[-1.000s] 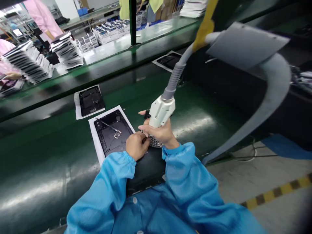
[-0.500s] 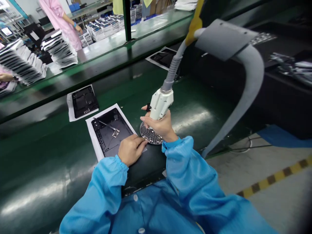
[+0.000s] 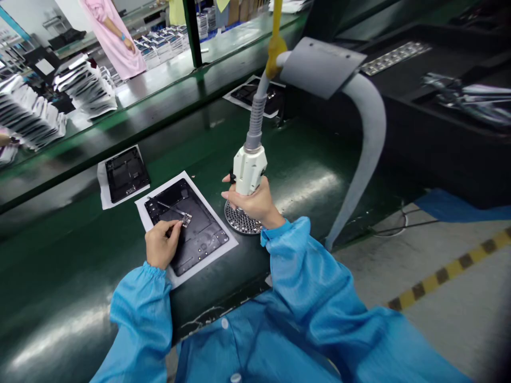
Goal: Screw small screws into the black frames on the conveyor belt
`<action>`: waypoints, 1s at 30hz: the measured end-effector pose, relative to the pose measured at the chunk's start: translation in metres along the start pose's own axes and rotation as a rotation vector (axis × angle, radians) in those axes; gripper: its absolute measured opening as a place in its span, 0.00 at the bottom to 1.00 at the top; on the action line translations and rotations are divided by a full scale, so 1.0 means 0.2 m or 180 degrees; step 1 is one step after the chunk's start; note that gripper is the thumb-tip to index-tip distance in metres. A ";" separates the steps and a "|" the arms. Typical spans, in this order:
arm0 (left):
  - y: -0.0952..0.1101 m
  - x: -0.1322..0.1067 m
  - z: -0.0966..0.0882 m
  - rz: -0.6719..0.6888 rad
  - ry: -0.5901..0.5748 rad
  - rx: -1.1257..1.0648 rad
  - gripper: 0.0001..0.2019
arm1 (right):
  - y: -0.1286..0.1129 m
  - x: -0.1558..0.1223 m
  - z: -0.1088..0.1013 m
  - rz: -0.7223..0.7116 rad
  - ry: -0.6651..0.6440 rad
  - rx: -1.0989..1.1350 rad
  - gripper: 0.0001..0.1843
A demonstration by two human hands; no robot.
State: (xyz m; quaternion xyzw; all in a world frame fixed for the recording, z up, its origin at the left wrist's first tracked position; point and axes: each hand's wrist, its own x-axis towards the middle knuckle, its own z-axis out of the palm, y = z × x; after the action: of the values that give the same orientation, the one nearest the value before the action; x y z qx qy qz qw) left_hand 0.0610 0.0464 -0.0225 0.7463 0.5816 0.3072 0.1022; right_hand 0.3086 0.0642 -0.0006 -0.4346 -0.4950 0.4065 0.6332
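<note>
My right hand (image 3: 251, 205) grips a white power screwdriver (image 3: 248, 170) that hangs upright on a grey corrugated hose (image 3: 255, 114), its tip over a round perforated metal screw tray (image 3: 239, 221). A black tablet back cover (image 3: 186, 223) lies on a white sheet (image 3: 229, 242) on the green belt in front of me. My left hand (image 3: 162, 244) rests on the cover's left part, fingers pinched together next to a small circuit board (image 3: 187, 218); what they hold, if anything, is too small to see.
A second black cover on white paper (image 3: 124, 173) lies further left on the green conveyor belt (image 3: 72, 266), a third (image 3: 249, 93) further along. Stacks of parts (image 3: 85, 85) sit on the far bench, where a person in pink (image 3: 117, 37) stands. A grey curved arm (image 3: 361, 133) hangs right.
My left hand moved from the screw tray leftward onto the cover near the small board. The right hand with the screwdriver stayed over the tray. The view shifted, uncovering the whole cover.
</note>
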 end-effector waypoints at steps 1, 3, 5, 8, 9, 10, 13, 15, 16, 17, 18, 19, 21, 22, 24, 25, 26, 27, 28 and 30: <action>0.00 0.00 0.00 -0.0030 0.0011 -0.0006 0.12 | 0.00 0.00 0.00 -0.0007 0.0007 -0.0021 0.14; -0.01 0.00 -0.01 -0.0082 0.0012 -0.0026 0.12 | 0.00 0.00 0.00 -0.0004 0.0004 -0.0053 0.14; -0.02 0.01 -0.02 -0.0174 -0.0034 -0.0052 0.11 | 0.00 0.00 0.00 -0.0004 -0.0016 -0.0061 0.14; -0.01 0.04 -0.02 -0.0526 -0.0242 -0.0140 0.12 | 0.00 0.00 0.00 -0.0040 0.0020 -0.0035 0.13; -0.01 0.06 -0.02 -0.0666 -0.0361 -0.0153 0.13 | 0.00 -0.01 0.00 -0.0066 0.0061 -0.0023 0.13; 0.00 0.07 -0.01 -0.0773 -0.0488 -0.0136 0.14 | 0.00 -0.01 0.00 -0.0091 0.0100 -0.0016 0.12; 0.05 0.12 0.01 -0.0775 -0.0767 0.0112 0.15 | -0.01 -0.01 0.00 -0.0160 0.0153 -0.0031 0.11; 0.08 0.14 0.03 -0.0608 -0.0845 0.0203 0.10 | -0.01 -0.02 0.00 -0.0193 0.0143 -0.0041 0.11; 0.10 0.15 0.03 -0.0536 -0.0884 0.0173 0.07 | -0.01 -0.02 0.00 -0.0198 0.0132 -0.0045 0.11; 0.11 0.15 0.02 -0.0484 -0.0930 0.0093 0.06 | -0.02 -0.02 0.00 -0.0199 0.0126 -0.0050 0.11; 0.12 0.14 0.01 -0.0457 -0.0979 -0.0022 0.05 | -0.02 -0.02 0.00 -0.0196 0.0122 -0.0062 0.11; 0.13 0.13 0.00 -0.0457 -0.1016 -0.0153 0.05 | -0.02 -0.02 0.00 -0.0193 0.0119 -0.0077 0.10; 0.15 0.08 -0.02 -0.0526 -0.1063 -0.0426 0.07 | -0.02 -0.02 0.00 -0.0200 0.0137 -0.0116 0.10; 0.15 0.05 -0.03 -0.0600 -0.1052 -0.0566 0.08 | -0.02 -0.02 0.00 -0.0206 0.0151 -0.0143 0.11; 0.16 -0.02 -0.04 -0.0813 -0.0957 -0.0807 0.09 | -0.02 -0.02 0.00 -0.0215 0.0151 -0.0173 0.11; 0.17 -0.05 -0.04 -0.0939 -0.0887 -0.0887 0.10 | -0.02 -0.02 0.00 -0.0209 0.0132 -0.0176 0.11; 0.18 -0.08 -0.04 -0.1060 -0.0817 -0.0938 0.10 | -0.02 -0.02 0.00 -0.0205 0.0116 -0.0172 0.11; 0.19 -0.12 -0.03 -0.1161 -0.0767 -0.0964 0.10 | -0.02 -0.02 0.00 -0.0207 0.0102 -0.0163 0.10; 0.20 -0.15 -0.03 -0.1234 -0.0748 -0.0973 0.11 | -0.03 -0.03 0.00 -0.0217 0.0092 -0.0157 0.10; 0.23 -0.20 -0.01 -0.1285 -0.0799 -0.0952 0.10 | -0.03 -0.03 0.00 -0.0248 0.0092 -0.0153 0.10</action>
State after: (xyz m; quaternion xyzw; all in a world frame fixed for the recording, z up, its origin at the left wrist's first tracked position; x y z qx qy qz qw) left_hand 0.0913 -0.0050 -0.0110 0.6242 0.6494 0.2681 0.3416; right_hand 0.3079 0.0575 0.0032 -0.4359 -0.5120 0.3632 0.6450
